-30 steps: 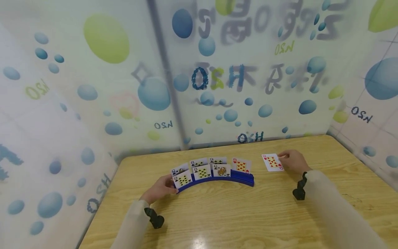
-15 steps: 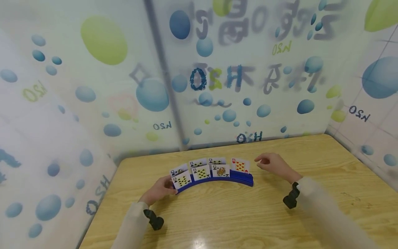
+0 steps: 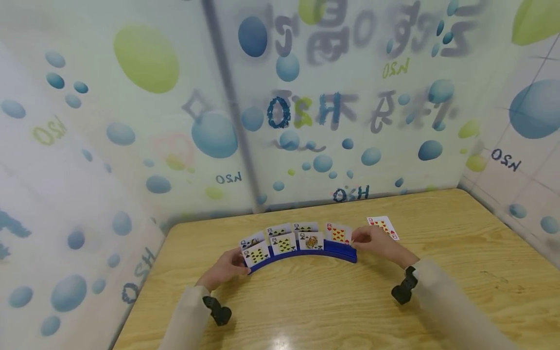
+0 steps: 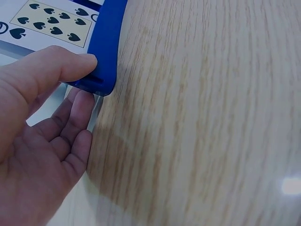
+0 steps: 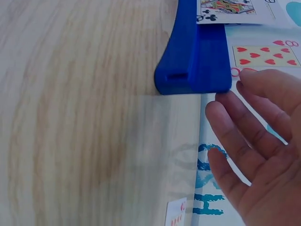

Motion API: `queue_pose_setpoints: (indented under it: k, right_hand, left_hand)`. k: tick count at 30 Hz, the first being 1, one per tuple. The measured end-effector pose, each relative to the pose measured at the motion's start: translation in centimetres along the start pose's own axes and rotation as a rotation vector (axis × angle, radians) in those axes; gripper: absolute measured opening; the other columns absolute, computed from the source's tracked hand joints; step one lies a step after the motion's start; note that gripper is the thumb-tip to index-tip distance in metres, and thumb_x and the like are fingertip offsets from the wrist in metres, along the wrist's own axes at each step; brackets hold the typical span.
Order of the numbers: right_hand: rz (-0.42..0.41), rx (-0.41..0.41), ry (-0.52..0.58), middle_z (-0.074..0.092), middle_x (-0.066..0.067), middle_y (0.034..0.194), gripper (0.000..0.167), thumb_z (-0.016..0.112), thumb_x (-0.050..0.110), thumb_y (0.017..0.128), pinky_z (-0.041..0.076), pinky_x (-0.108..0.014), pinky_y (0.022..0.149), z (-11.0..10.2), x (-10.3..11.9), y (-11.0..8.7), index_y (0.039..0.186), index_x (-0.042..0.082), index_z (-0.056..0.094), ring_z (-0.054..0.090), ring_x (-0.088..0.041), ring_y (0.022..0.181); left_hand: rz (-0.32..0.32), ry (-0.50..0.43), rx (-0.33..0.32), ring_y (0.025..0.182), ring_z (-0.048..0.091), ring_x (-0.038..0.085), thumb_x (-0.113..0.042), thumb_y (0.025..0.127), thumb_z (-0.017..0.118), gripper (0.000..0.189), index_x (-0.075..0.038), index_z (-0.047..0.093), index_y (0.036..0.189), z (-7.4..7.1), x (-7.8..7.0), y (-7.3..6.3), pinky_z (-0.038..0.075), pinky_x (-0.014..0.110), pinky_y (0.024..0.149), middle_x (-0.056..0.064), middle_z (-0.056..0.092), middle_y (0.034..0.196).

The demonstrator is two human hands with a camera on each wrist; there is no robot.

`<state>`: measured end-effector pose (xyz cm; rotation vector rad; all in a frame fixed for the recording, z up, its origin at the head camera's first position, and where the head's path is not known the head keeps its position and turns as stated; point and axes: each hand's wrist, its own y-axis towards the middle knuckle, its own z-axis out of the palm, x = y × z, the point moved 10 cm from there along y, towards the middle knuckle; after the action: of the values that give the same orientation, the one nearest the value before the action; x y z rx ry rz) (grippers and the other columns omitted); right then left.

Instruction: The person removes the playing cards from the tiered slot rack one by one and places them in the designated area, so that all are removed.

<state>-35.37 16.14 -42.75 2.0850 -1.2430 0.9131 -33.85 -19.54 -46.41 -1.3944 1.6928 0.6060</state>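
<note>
A curved blue card holder stands on the table with playing cards upright in two rows. My left hand grips its left end beside the nine of spades; in the left wrist view the thumb presses on top, with fingers curled below. At the other end my right hand has thumb and forefinger together on the lower corner of the eight of hearts, the other fingers spread loosely in the right wrist view. A queen of clubs stands to the left of that card.
A loose nine of hearts lies face up on the table, behind the right hand. Along the table's far edge runs a wall printed with blue and green drops. Several black-pip cards fill the holder's left and middle.
My right hand has let go of the nine of hearts, leaving it on the table, and moved left to the eight of hearts. The left hand keeps its hold on the card holder.
</note>
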Motion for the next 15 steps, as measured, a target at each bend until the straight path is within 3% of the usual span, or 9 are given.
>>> queue_pose_setpoints:
  k: [7,15]
  right_hand:
    - [-0.022,-0.003,-0.018,0.063,-0.005,0.087,0.006,0.065,0.009,0.083,0.047,-0.031,0.069,0.59,0.29,0.07,0.085,0.003,0.062,0.058,-0.017,0.079]
    - [0.021,-0.049,-0.061,0.06,-0.001,0.08,0.008,0.068,0.01,0.081,0.044,-0.03,0.064,0.6,-0.01,0.24,0.081,0.005,0.062,0.052,-0.015,0.072]
  left_hand:
    - [0.016,0.007,0.009,0.089,0.053,0.022,-0.005,0.078,0.07,0.056,-0.001,0.047,0.129,0.08,0.18,0.03,0.045,0.033,0.074,0.01,0.059,0.102]
    - [0.023,0.001,0.009,0.09,0.053,0.021,-0.005,0.078,0.07,0.056,0.0,0.047,0.129,0.09,0.24,0.21,0.045,0.035,0.075,0.009,0.059,0.103]
